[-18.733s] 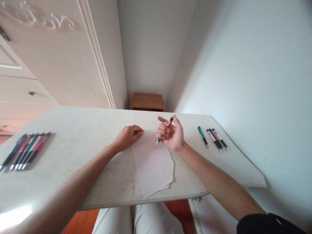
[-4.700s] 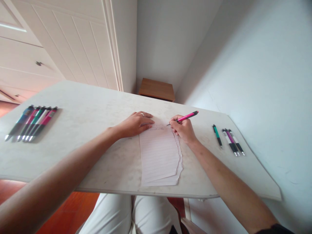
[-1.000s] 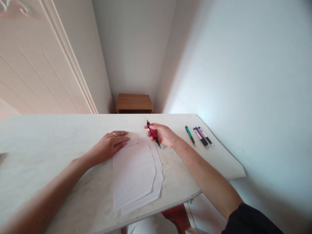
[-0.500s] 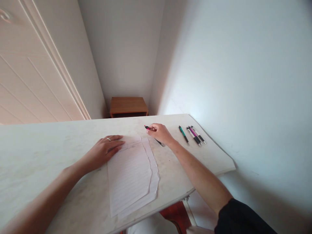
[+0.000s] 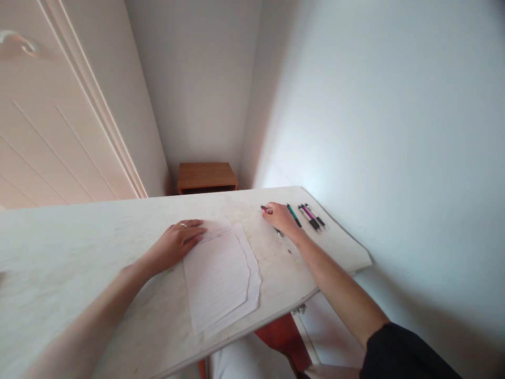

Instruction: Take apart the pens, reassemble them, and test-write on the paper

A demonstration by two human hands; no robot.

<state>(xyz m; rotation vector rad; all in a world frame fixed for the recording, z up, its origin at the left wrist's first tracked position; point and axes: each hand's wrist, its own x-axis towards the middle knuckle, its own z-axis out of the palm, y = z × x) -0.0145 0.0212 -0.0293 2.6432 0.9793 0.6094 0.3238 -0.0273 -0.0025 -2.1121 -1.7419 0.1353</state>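
My left hand [image 5: 183, 239] lies flat with its fingers stretched over the top left corner of some lined paper [image 5: 219, 279]. Two torn-edged sheets overlap there, and handwriting runs along the top of the upper one. Right of the paper, my right hand [image 5: 279, 217] is closed on a pen [image 5: 264, 209] with a pink part and a dark tip, held close above the table. Part of that pen is hidden by the fingers. Just beyond the hand lies a green pen [image 5: 293, 215], and to its right is a group of pens [image 5: 311, 217] in white and purple with black grips.
The pale marbled table [image 5: 130, 231] has its right end near the white wall [image 5: 374, 131]. Behind it stands a low wooden cabinet [image 5: 207, 176]. A door [image 5: 47, 121] is at the left, and a reddish chair [image 5: 282, 337] shows below the table's front edge.
My right hand has moved right with the pen, away from the paper and closer to the green pen. My left hand stays on the paper. The view has shifted slightly.
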